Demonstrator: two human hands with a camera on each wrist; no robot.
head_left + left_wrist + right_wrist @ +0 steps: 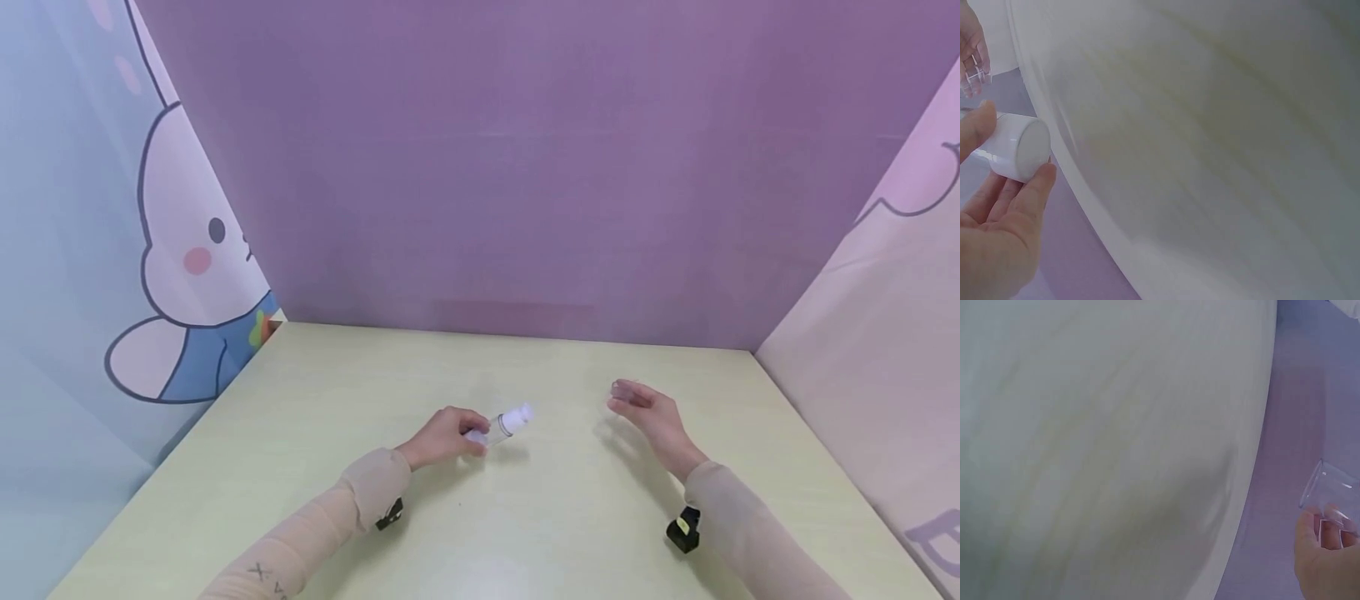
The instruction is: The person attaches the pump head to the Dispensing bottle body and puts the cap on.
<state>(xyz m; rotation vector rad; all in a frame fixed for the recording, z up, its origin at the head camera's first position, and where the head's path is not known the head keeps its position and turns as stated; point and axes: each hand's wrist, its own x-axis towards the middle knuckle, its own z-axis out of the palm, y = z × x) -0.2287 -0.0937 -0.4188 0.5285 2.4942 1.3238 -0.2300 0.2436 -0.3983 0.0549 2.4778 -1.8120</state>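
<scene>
My left hand (444, 437) holds a small bottle (514, 419) by its base, thumb on one side and fingers on the other. It is tilted, with its white top pointing to the right and away from me, above the table. In the left wrist view the round white base of the bottle (1019, 149) shows between thumb and fingertips. To the right, my right hand (658, 419) grips a clear, hollow plastic cap (621, 391). The right wrist view shows this cap (1329, 490) on its side, its open rim facing left. Bottle and cap are well apart.
A pale yellow-green table (525, 525) lies under both hands. Behind it stands a purple wall panel (525, 167). A curtain with a cartoon rabbit (187, 225) hangs at the left, and a pale printed curtain (885, 358) at the right.
</scene>
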